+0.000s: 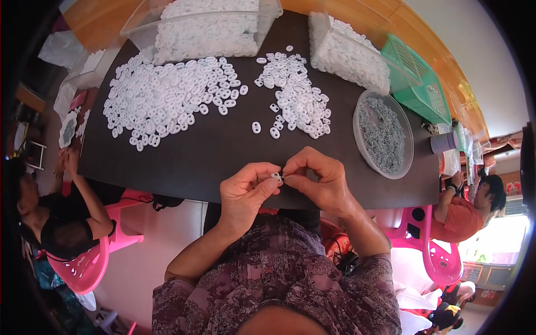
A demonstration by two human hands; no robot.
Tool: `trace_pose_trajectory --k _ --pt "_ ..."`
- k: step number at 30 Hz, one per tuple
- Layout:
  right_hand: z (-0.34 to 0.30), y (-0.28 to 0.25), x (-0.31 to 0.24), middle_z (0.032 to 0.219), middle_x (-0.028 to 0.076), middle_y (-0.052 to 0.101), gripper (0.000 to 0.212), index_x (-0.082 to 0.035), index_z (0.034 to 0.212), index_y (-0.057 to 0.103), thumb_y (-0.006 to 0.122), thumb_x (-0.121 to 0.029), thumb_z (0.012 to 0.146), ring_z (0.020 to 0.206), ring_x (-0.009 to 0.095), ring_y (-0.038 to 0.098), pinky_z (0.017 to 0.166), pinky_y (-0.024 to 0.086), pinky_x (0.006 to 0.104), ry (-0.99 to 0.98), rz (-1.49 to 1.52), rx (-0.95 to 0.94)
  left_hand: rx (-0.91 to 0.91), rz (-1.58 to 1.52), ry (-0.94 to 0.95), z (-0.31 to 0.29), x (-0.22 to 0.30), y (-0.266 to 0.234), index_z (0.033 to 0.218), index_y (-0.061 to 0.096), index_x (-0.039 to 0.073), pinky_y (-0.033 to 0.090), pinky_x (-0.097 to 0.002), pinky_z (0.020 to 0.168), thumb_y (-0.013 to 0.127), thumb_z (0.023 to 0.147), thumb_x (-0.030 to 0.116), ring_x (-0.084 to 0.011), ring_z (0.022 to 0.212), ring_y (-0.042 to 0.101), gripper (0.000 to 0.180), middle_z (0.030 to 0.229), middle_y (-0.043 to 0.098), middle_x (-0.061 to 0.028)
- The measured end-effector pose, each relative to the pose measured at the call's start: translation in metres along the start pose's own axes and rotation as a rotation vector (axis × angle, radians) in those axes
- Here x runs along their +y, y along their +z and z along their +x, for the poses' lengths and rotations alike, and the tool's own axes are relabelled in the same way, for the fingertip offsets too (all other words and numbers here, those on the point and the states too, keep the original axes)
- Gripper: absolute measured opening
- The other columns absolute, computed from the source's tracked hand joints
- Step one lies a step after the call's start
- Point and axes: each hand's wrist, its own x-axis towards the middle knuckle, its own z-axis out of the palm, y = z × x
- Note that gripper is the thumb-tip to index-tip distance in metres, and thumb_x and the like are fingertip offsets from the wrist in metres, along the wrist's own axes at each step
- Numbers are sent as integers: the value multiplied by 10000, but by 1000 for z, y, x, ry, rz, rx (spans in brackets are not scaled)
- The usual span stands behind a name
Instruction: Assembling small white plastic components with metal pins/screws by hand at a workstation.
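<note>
Close to the table's near edge, my left hand pinches a small white oval plastic piece with holes in it. My right hand meets it there, thumb and forefinger pressed together at the piece's right side. Whatever those right fingertips hold is too small to make out. Beyond my hands lie two loose heaps of similar white two-hole pieces, a wide heap on the left and a narrower heap in the middle. A round clear tub of small grey screw-like parts stands to the right.
Clear bins, one at back left and one at back right, hold more white pieces. Behind the tub are a green basket and a purple-grey cup. People sit at left and right on pink chairs.
</note>
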Motion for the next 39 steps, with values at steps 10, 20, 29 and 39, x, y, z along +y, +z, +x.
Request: trace_pose_trajectory --k 10,20,29,39 --pt "0 8 -2 815 9 579 132 -6 875 638 662 47 757 725 71 530 652 431 223 96 27 -9 23 382 223 -4 1 -4 978 642 -21 455 -210 623 638 844 -18 -77 702 557 134 787 596 -34" --pt "-1 10 -3 801 6 569 142 -7 868 636 667 48 742 715 78 525 650 429 226 100 -20 -24 26 526 313 -4 1 -5 950 639 -12 445 -236 578 646 809 -53 -112 658 563 147 763 597 -59" --pt "1 16 -8 754 2 560 106 -10 827 629 675 20 737 675 79 515 616 418 232 98 -32 -1 50 695 502 -4 1 -5 1061 609 -1 476 -286 581 648 762 -86 -201 650 598 313 758 597 -99" --pt "4 24 -2 768 -5 589 91 -15 819 637 673 15 740 692 59 515 618 416 223 225 43 -36 -32 752 489 -1 3 -18 1162 562 -8 465 -236 614 654 807 -39 -110 650 574 368 744 621 -57"
